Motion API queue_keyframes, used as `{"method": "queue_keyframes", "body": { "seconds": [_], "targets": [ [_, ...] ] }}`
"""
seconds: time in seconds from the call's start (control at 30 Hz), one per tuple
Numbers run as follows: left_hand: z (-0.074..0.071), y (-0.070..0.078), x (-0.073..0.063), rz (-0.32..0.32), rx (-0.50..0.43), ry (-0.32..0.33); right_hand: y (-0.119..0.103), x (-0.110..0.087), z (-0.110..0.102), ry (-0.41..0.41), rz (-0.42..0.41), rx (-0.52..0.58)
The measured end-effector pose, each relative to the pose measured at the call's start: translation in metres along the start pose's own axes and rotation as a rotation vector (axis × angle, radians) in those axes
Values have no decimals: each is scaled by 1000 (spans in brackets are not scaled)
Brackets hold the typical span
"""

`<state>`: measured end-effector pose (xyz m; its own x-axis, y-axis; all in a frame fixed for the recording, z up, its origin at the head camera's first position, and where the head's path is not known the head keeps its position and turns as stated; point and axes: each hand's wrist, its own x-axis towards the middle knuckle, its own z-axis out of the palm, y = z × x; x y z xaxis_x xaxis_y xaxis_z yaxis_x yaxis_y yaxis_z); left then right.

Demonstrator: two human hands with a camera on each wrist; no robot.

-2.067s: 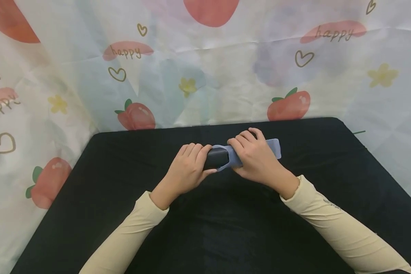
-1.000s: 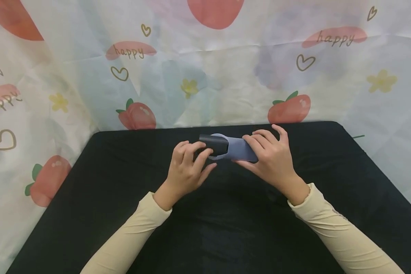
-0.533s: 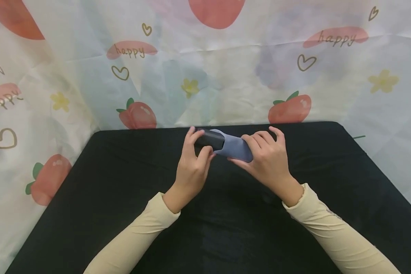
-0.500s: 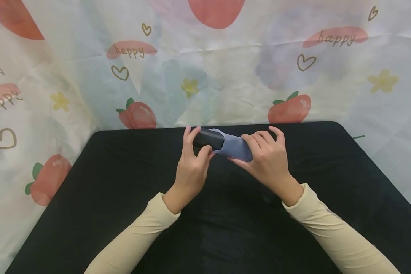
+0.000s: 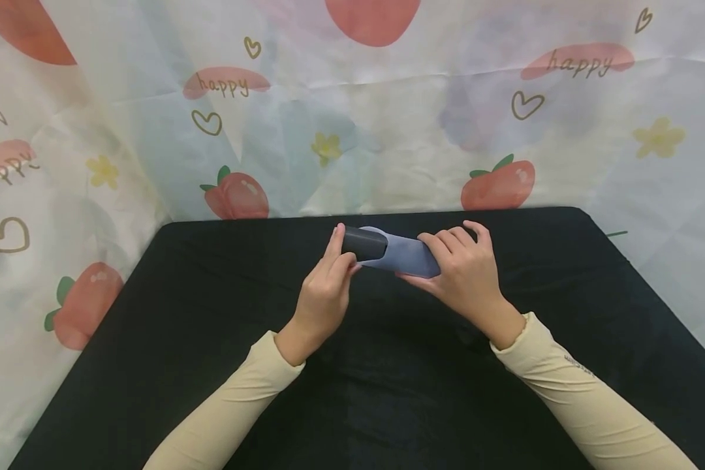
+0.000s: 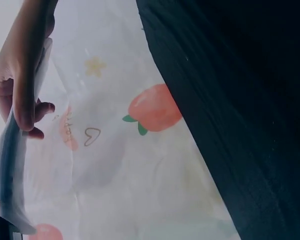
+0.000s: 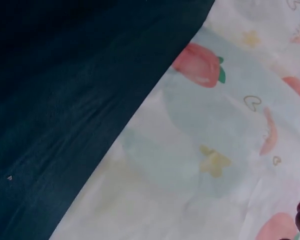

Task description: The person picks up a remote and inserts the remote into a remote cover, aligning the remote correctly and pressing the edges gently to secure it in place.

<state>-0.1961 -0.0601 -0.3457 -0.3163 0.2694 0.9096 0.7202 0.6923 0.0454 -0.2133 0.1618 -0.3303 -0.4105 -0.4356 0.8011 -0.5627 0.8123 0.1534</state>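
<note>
Backdrop [image 5: 388, 150]: fruit-printed, hanging behind
Black table [image 5: 388, 405]: in front of it
Right hand [image 5: 464, 271]: pinching blue-grey holder [image 5: 408, 256]
Left hand [image 5: 323, 290]: pinching black block [image 5: 365, 243] near its outer end
Holder: up between both hands
Block: partly inside holder

The black block [image 5: 364, 244] looks like smooth, matt plastic, the blue case [image 5: 407, 255] smooth and matt. The tablecloth [image 5: 399, 398] is dull, lightly creased fabric, the printed curtain [image 5: 396, 137] faintly glossy cloth, the sleeves [image 5: 229, 401] matt, wrinkled cloth.
</note>
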Motion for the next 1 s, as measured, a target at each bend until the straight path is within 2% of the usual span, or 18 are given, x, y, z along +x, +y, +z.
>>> {"method": "queue_keyframes", "body": {
  "seconds": [0.17, 0.37, 0.47, 0.6, 0.67, 0.77, 0.87, 1.0],
  "targets": [
    [-2, -1, -1, 19, 30, -60, 1, 1, 0, 30, -59, 3],
    [-13, -17, 0, 121, 90, -118, 10, -2, 2, 80, -237, -39],
    [-16, -23, 6, 216, 155, -204, 12, -5, 5, 78, -327, -60],
    [-14, -26, 12, 392, 201, -346, 11, -8, 10, 93, -402, -66],
    [-13, -26, 13, 476, 234, -376, 10, -10, 11, 91, -409, -54],
    [-12, -26, 12, 554, 283, -360, 9, -11, 12, 81, -396, -37],
    [-11, -26, 10, 535, 286, -322, 9, -10, 10, 64, -384, -11],
    [-9, -26, 6, 427, 185, -275, 10, -10, 7, 60, -378, 31]
  ]
}}
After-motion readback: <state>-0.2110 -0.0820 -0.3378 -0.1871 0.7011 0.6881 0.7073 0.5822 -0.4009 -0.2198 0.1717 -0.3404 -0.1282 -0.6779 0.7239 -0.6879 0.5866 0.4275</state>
